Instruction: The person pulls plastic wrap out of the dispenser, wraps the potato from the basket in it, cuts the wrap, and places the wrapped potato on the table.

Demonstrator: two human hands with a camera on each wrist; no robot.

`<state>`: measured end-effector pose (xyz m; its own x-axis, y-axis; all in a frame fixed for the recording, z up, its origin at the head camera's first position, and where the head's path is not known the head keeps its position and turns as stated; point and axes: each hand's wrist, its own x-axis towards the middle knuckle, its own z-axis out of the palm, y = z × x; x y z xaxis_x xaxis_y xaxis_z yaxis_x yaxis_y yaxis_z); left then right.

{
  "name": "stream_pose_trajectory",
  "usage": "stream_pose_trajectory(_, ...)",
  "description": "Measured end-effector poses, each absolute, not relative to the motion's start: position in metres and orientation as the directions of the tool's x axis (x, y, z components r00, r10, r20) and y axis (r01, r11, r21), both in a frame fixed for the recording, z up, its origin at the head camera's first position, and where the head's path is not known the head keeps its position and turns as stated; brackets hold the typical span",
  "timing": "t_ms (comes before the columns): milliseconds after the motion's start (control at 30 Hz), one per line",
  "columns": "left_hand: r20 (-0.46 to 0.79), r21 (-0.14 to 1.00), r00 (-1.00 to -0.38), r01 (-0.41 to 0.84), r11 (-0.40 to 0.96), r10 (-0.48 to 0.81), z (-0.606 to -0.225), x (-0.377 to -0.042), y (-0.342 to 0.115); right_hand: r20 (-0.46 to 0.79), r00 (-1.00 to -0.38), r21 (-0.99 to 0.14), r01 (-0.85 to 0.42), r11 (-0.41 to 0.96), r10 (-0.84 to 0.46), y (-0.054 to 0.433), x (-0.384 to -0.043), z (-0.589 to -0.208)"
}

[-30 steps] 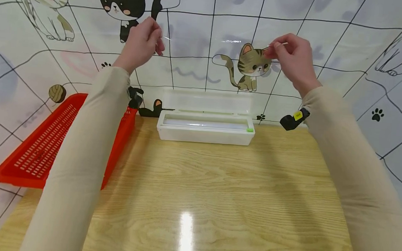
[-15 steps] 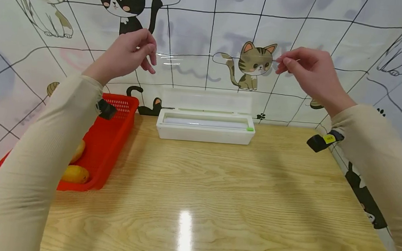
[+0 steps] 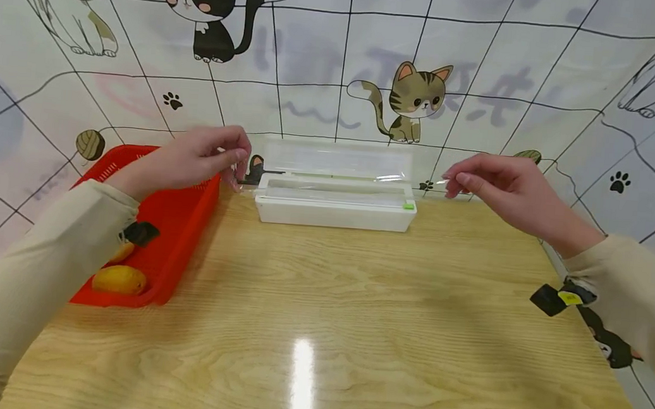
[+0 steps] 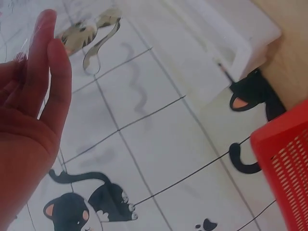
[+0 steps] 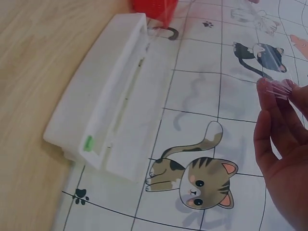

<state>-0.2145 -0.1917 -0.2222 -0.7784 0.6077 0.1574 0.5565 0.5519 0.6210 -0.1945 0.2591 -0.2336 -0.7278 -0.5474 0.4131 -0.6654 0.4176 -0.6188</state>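
A: State of left hand [image 3: 199,157]?

B: Recorded as holding clear film [image 3: 392,178] in a narrow pinch, thumb to fingertips. Placed near the far right corner of the red basket [image 3: 188,245], to the left of the white box [image 3: 335,216].

A: And of right hand [image 3: 516,192]?

B: Likewise gripping film narrowly; bunched into fine creases at the fingertips in the right wrist view. Held to the right of the white box, well apart from left hand.

A: Position of film?

B: Between both hands, spanning across the white box. Traced mainly by glints. Contact with the box rim not discernible.

A: Surroundings?

B: Noted white box at the back of the wooden table [image 3: 311,279], with lid [image 3: 336,157] tipped back and green tab [image 3: 408,206] at right end. In red basket, one yellow fruit [image 3: 119,279] plus another, partly hidden. Behind, cat-print wall covering [image 3: 316,45].
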Motion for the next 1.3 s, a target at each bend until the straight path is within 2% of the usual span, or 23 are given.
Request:
stream_pose_trajectory(100,0.1,0.676,-0.732,0.547,0.494,0.674,-0.24,-0.206,-0.193,0.366,-0.722,-0.645,-0.651,0.399,-0.586,0.261,-0.188,-0.249)
stream_pose_trajectory(200,0.044,0.716,-0.702,0.518,0.468,0.71,-0.26,-0.198,-0.193,0.296,-0.742,-0.682,-0.605,0.411,-0.601,0.26,-0.182,-0.268)
stream_pose_trajectory(467,-0.095,0.759,-0.633,0.454,0.468,0.769,-0.33,-0.177,-0.192,0.145,-0.709,-0.799,-0.496,0.341,-0.69,0.259,-0.17,-0.335)
stream_pose_trajectory(600,-0.102,0.723,-0.606,0.5,0.477,0.789,-0.362,-0.166,-0.192,0.088,-0.69,-0.813,-0.466,0.348,-0.718,0.257,-0.162,-0.365)
stream_pose_trajectory(900,0.024,0.522,-0.544,0.722,0.454,0.838,-0.411,-0.135,-0.186,0.05,-0.627,-0.778,-0.512,0.364,-0.777,0.257,-0.141,-0.424)
stream_pose_trajectory(1067,0.006,0.428,-0.563,0.748,0.507,0.826,-0.425,-0.123,-0.189,0.08,-0.641,-0.775,-0.522,0.357,-0.764,0.257,-0.136,-0.438)
stream_pose_trajectory(1300,-0.035,0.369,-0.585,0.746,0.555,0.81,-0.429,-0.116,-0.193,0.104,-0.658,-0.714,-0.572,0.404,-0.746,0.257,-0.135,-0.448)
